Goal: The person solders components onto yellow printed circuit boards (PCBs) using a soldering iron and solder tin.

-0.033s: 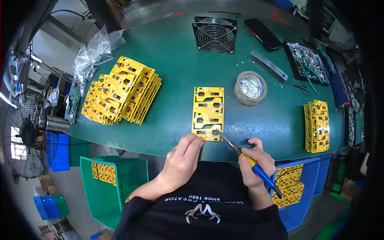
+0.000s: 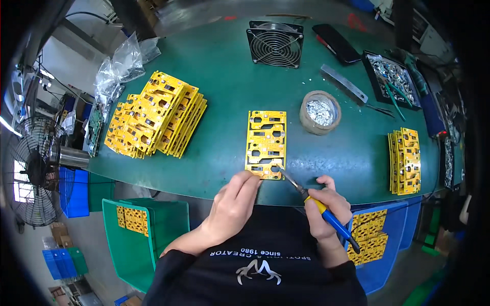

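yellow circuit board point(image 2: 266, 144) flat at near table point(image 2: 219, 92) edge, pinned by left hand point(image 2: 232, 204) fingers pressing down; right hand point(image 2: 326, 206) fingers gripping soldering iron point(image 2: 319, 206) pen-style, tip touching board's corner.

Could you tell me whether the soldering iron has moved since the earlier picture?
No: the soldering iron tip sits at the same near corner of the yellow board as before.

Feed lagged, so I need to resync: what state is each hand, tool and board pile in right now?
Left hand: fingertips pressing the yellow circuit board, flat on the table.
Right hand: gripping the soldering iron, tip at the board's near edge.
Left board pile: fanned, leaning.
Right board stack: neat.
Desk fan: lying flat.
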The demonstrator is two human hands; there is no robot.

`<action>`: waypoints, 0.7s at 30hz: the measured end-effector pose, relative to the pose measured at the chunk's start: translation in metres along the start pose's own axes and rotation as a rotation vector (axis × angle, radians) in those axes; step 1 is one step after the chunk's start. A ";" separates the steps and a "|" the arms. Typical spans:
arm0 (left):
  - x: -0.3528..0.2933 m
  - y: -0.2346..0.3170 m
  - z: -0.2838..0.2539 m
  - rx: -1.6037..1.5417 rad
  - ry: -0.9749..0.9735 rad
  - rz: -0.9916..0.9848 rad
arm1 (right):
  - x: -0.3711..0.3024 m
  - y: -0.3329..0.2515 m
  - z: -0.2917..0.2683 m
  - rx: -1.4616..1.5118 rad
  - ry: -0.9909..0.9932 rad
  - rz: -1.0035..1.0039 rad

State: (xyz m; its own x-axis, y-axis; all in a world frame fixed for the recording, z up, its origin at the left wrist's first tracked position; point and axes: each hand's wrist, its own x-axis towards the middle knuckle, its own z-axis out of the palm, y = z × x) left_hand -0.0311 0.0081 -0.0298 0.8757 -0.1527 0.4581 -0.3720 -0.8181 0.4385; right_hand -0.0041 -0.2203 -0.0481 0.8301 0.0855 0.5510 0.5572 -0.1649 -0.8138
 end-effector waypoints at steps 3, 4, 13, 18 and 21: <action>-0.001 -0.002 0.005 0.022 0.040 0.089 | -0.001 0.002 0.000 0.029 0.030 -0.026; 0.000 0.000 0.006 0.039 0.040 0.104 | -0.001 0.001 0.000 0.020 0.029 -0.023; -0.003 0.010 0.017 0.138 0.085 0.114 | 0.033 0.004 -0.019 -0.231 0.116 -0.102; -0.005 0.009 0.024 0.126 0.086 0.141 | 0.040 0.015 -0.014 -0.435 0.144 -0.045; -0.006 0.008 0.026 0.127 0.119 0.127 | 0.025 0.010 -0.018 -0.330 0.118 -0.059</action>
State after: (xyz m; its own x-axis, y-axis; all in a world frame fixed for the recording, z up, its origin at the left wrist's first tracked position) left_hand -0.0314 -0.0123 -0.0494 0.7792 -0.1986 0.5944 -0.4283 -0.8611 0.2738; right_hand 0.0220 -0.2375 -0.0389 0.7779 -0.0070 0.6283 0.5509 -0.4735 -0.6873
